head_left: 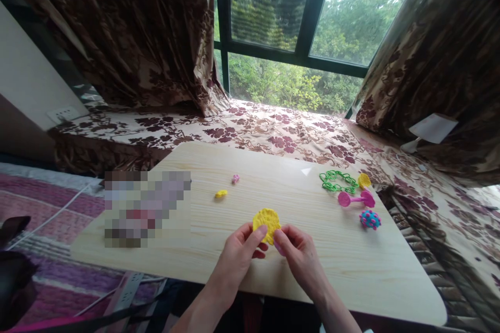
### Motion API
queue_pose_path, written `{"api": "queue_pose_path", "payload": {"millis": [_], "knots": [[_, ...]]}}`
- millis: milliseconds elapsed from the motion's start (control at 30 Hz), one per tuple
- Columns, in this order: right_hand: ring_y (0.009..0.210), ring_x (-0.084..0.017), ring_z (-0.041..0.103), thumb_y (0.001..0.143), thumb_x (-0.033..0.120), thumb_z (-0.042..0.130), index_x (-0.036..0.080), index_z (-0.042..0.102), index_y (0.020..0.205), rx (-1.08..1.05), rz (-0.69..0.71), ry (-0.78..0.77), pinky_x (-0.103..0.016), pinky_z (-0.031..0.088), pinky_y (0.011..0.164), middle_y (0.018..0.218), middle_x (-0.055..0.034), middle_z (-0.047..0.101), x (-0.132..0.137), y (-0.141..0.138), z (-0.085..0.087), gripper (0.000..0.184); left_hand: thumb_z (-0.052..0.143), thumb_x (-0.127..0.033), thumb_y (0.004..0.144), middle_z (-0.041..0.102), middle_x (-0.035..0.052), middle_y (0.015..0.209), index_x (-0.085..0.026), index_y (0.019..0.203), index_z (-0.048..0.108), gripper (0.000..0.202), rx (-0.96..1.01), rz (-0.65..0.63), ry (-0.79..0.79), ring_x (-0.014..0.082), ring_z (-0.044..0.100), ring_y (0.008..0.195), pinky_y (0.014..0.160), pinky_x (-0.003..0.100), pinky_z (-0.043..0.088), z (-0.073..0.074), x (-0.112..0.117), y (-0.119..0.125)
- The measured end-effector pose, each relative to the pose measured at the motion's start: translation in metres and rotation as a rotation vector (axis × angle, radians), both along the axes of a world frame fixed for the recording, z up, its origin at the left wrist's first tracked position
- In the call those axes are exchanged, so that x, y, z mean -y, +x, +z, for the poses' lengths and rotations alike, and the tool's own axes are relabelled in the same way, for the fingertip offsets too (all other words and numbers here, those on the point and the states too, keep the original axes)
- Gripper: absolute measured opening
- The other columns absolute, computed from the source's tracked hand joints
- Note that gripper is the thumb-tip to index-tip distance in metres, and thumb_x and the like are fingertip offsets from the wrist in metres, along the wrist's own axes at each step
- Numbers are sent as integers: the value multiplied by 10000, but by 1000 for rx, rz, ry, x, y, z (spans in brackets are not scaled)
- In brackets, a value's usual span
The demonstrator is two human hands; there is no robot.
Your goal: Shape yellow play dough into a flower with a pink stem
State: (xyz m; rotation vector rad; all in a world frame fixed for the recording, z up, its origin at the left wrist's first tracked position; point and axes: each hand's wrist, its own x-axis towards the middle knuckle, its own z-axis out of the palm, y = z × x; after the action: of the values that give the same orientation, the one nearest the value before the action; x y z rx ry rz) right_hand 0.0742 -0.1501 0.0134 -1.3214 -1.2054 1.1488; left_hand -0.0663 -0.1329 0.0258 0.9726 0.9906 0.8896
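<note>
A flat, round yellow clay disc [267, 217] with a bumpy surface is held up between my two hands, above the near side of the table. My left hand [240, 252] pinches its left edge, thumb on the face and fingers behind. At the lower right edge my right hand [299, 250] grips it between thumb and fingers. A bit of pink-purple shows by my right thumb; I cannot tell what it is. Beyond my hands lie a small yellow clay piece [221, 194] and a small pink clay lump [235, 179].
On the wooden table's [273, 169] right side are a green clay chain [326, 183], a yellow round piece [364, 181], a pink dumbbell-shaped piece [356, 199] and a blue ball with pink dots [370, 219]. A pixelated area [152, 208] covers the left. Behind runs a cloth-covered window ledge [281, 130].
</note>
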Motion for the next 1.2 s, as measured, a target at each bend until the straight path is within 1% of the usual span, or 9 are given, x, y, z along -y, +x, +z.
{"api": "queue_pose_path", "payload": {"millis": [200,333,400,567,700,767,967,1033,1200], "knots": [[574,-90,381,831,314,510,147,514,630,107,36,67,-207,315,536,593,27,456,3,-1,-3,261,540,-370,778,645,70,880,-161,1005,632,322,104,3,-40,151,548,748,654,265,455,-6,-6,-2],[610,-101,421,865,359,440,144,566,706,44,108,1,-212,339,555,650,9,493,-1,3,2,295,569,-357,761,649,74,868,-151,992,641,318,129,56,-64,155,554,751,668,275,464,-8,-6,-2],[649,-110,452,882,370,398,148,583,743,21,104,-16,-218,359,590,683,0,511,-3,5,6,321,580,-356,753,652,80,873,-149,995,642,324,132,65,-74,163,562,765,683,283,468,-7,-6,-2],[625,-100,456,836,348,500,152,560,768,-57,73,-35,-207,376,566,679,9,515,-5,3,2,216,583,-334,756,652,80,896,-154,1012,635,317,138,40,-82,167,572,778,703,298,475,-4,-4,-2],[604,-89,431,836,314,511,150,545,694,-16,19,25,-196,361,551,623,21,493,-5,-1,-5,219,588,-304,756,648,82,926,-157,1028,624,312,162,1,-82,177,577,809,705,298,478,-7,-4,-1],[607,-91,442,832,333,514,147,562,705,-39,29,6,-198,369,552,636,15,506,-7,-1,-6,230,588,-310,756,645,88,936,-149,1021,623,311,187,15,-104,178,577,811,711,306,482,-9,-5,-2],[737,-153,540,869,402,421,156,630,912,-70,76,-70,-253,432,625,777,-45,603,-6,12,3,325,581,-303,766,621,101,1009,-135,970,615,266,283,71,-187,193,563,897,808,362,470,-17,-9,-6],[728,-151,534,859,390,451,159,639,931,-65,101,-67,-254,432,616,775,-45,602,-4,15,5,307,589,-288,762,616,101,1024,-139,974,610,260,316,69,-205,194,561,907,821,368,463,-17,-8,-6],[683,-127,500,817,345,541,150,653,888,-85,78,-44,-242,419,607,742,-27,584,0,14,4,235,588,-285,761,634,108,989,-138,997,614,279,274,4,-148,174,565,829,735,314,469,-14,-5,-5]]}}
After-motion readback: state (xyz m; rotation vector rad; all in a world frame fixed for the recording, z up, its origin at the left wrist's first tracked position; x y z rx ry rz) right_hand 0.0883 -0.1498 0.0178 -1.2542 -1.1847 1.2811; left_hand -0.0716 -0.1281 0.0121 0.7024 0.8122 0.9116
